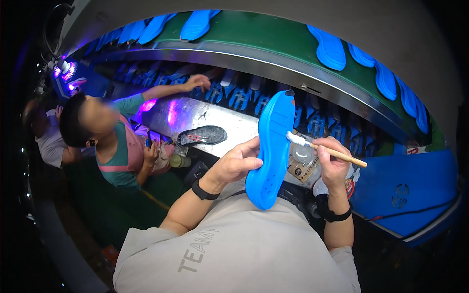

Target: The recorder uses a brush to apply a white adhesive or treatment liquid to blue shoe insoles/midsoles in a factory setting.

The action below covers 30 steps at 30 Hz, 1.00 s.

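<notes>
Brushing the 3 o'clock edge of a blue sole (271,141), seemingly partway through this piece.
The sole stands just off centre, toe near 12 o'clock, heel toward 6; its upturned face shows no clear wet film, so how much is coated I cannot tell. More blue soles (328,48) lie on the green belt (273,31) at 11 o'clock and from 1 to 3; whether they are finished is unclear. The left hand (238,161) is clamped on the sole's 9 o'clock side, thumb over its face, fingers mostly hidden behind; the right hand (333,163) pinches the wooden-handled brush (342,156), white bristles seemingly touching the edge.
</notes>
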Available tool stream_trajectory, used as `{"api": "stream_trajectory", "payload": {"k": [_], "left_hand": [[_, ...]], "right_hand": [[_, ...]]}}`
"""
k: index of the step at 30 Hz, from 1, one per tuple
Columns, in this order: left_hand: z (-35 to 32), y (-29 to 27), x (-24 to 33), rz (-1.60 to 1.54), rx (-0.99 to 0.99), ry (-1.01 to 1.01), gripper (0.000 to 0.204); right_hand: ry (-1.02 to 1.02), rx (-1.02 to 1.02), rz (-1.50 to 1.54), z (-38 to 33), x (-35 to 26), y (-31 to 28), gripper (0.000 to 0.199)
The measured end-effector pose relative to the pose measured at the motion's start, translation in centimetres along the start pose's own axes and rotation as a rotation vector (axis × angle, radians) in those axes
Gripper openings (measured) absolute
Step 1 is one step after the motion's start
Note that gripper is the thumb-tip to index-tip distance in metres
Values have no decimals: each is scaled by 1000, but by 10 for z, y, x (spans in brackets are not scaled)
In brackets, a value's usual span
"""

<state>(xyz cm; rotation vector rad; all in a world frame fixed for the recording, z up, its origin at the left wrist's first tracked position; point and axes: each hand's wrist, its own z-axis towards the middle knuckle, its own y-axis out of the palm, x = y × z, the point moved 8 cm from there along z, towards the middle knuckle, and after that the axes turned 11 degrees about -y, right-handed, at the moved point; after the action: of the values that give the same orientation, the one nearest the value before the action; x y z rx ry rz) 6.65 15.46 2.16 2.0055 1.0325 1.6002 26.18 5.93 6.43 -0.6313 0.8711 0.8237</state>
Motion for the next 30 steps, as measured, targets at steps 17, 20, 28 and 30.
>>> {"api": "stream_trajectory", "payload": {"k": [17,20,28,30], "left_hand": [[-10,-10,9,126,30,47,77],[-11,-9,11,117,38,59,76],[-14,-12,11,65,41,63,76],[-14,-14,11,44,48,64,76]], "right_hand": [[-29,-55,-4,8,-15,14,11],[-62,-133,-36,8,-29,16,11],[-165,-178,-17,4,-50,21,10],[-166,-196,0,2,-54,23,10]]}}
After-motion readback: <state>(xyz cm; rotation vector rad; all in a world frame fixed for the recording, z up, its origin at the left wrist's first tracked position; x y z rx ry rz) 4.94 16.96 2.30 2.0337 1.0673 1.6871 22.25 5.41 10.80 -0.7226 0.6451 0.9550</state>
